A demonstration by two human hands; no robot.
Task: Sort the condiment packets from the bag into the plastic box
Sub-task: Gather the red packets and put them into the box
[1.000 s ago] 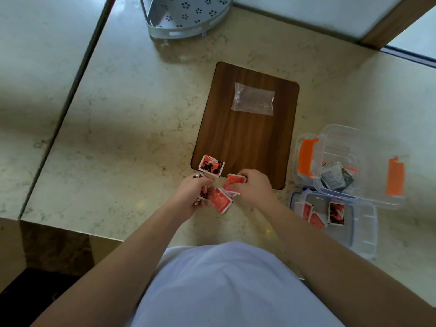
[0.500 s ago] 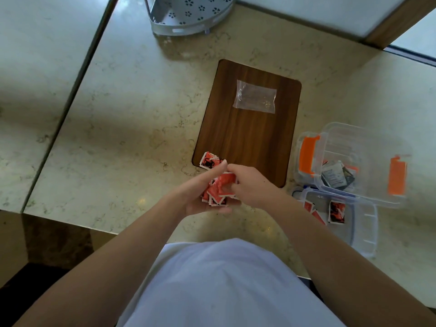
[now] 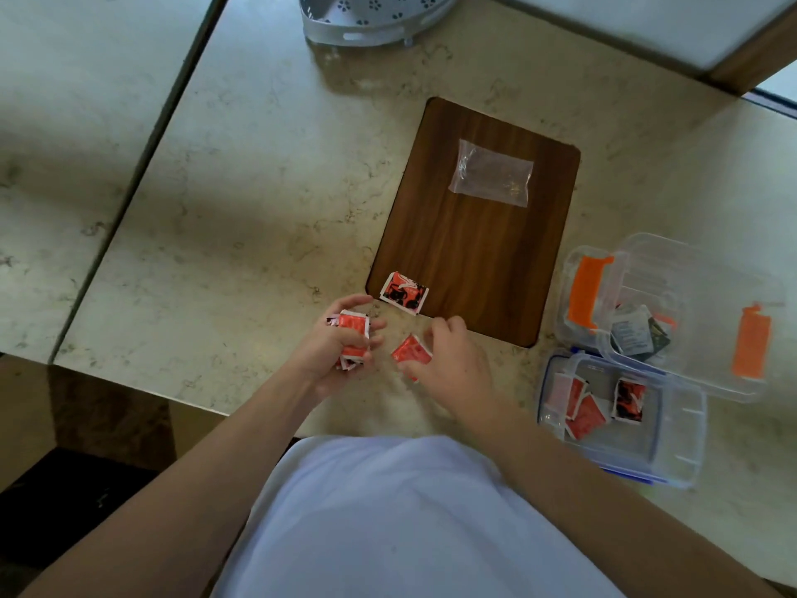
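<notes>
My left hand (image 3: 334, 349) is closed around a small stack of red condiment packets (image 3: 354, 334) just in front of the wooden board. My right hand (image 3: 453, 360) is beside it, fingers on a single red packet (image 3: 412, 350). A red-and-black packet (image 3: 404, 293) lies on the near left corner of the wooden board (image 3: 470, 252). The clear bag (image 3: 491, 172) lies flat on the board's far part. At the right, the lower clear plastic box (image 3: 673, 446) holds several red packets (image 3: 582, 410) and one red-and-black packet (image 3: 629, 400).
A second clear box (image 3: 690, 295) with orange clips (image 3: 588, 291) sits behind the first and holds grey and dark packets (image 3: 636, 334). A grey perforated rack (image 3: 371, 15) stands at the far edge. The counter's front edge runs just below my hands.
My hands have come apart: the left keeps the stack of red packets, the right has drawn away to the right with one red packet.
</notes>
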